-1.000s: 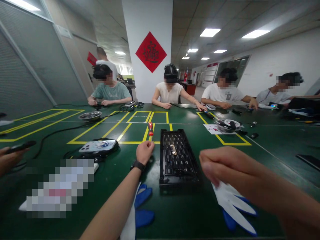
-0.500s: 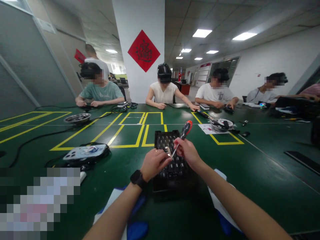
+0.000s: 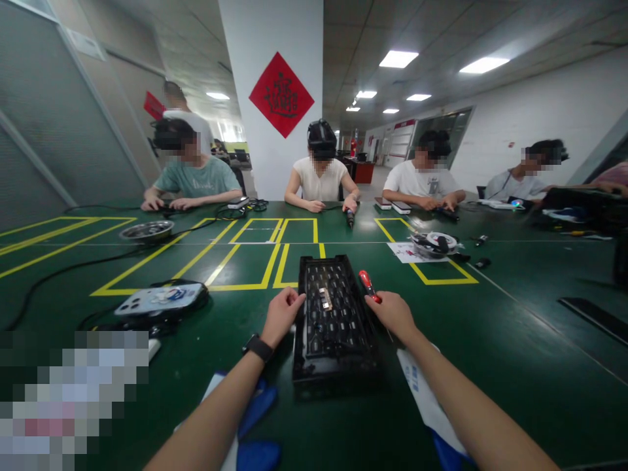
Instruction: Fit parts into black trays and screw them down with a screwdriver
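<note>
Black plastic makes up the long, shallow tray (image 3: pixel 336 370) lying lengthwise on the green table (image 3: pixel 230 386), right in front of the person and between the two hands. Rows of small raised cells fill its inside, and a small metallic piece (image 3: pixel 325 299) lies on them, left of the middle.

The left hand (image 3: pixel 283 316), with a dark watch (image 3: pixel 259 347) at its wrist, is at the tray's left rim. Its fingers are curled in with the thumb alongside; whether they grip the rim, I cannot tell. The right hand (image 3: pixel 394 314) is just beside the tray's right side, fingers clamped on a red and black screwdriver (image 3: pixel 366 281). The handle sticks out past the fingers, away from the person, and the thin shaft shows below the hand.

A white and blue glove (image 3: pixel 258 456) lies partly beneath the left forearm, and another glove (image 3: pixel 419 386) beneath the right. Farther left, a pale blue phone (image 3: pixel 159 299) rests among dark cords. Across the table, a person in a cream top (image 3: pixel 321 178) holds a dark tool (image 3: pixel 350 218).
</note>
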Demonstrator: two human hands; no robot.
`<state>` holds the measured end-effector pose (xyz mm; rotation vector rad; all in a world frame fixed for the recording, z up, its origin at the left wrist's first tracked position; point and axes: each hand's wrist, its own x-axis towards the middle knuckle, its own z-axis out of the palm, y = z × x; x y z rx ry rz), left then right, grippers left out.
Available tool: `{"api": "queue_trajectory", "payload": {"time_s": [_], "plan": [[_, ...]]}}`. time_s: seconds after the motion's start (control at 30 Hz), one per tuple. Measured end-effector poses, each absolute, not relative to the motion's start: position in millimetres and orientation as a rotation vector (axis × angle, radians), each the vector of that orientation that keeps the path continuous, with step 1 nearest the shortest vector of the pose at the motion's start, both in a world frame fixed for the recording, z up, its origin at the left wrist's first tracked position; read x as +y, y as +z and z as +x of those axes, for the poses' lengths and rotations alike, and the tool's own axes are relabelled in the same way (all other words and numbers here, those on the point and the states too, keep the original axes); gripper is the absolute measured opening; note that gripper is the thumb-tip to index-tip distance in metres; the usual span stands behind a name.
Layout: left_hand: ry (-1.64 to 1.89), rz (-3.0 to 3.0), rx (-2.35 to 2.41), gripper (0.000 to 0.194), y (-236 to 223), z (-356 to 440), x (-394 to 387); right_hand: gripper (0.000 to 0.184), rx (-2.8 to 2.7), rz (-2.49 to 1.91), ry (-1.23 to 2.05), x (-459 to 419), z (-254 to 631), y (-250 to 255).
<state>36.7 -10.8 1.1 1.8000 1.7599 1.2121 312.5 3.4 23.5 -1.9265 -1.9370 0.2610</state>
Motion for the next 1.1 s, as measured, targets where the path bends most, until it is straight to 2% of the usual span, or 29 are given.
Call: {"api": "queue_trajectory", "payload": {"time_s": [0.2,0.37,0.57,0.73,0.93,1.1], "plan": [[1.234,2.214,1.680,0.013,16.8,42.0,-22.1,0.052,-2.054,-1.976,0.322,7.0,313.5,22.7],[0.881,2.609,1.295,0.021,36.9,49.9,-35.2,0.061,-2.111,-1.970,0.295,3.9,313.3,25.0],[0.589,2.664,1.249,0.032,33.1,46.9,-31.7,0.070,-2.132,-1.947,0.237,0.7,312.7,25.6],[0.529,2.640,1.190,0.027,34.0,45.1,-30.9,0.063,-2.136,-1.923,0.220,-3.8,312.4,27.4],[0.764,2.435,1.110,0.021,34.9,51.3,-35.9,0.038,-2.086,-1.705,-0.028,-13.2,305.3,39.1],[0.994,2.243,1.253,0.025,26.7,51.2,-32.1,0.027,-2.125,-1.323,0.212,-23.8,290.2,47.8]]}}
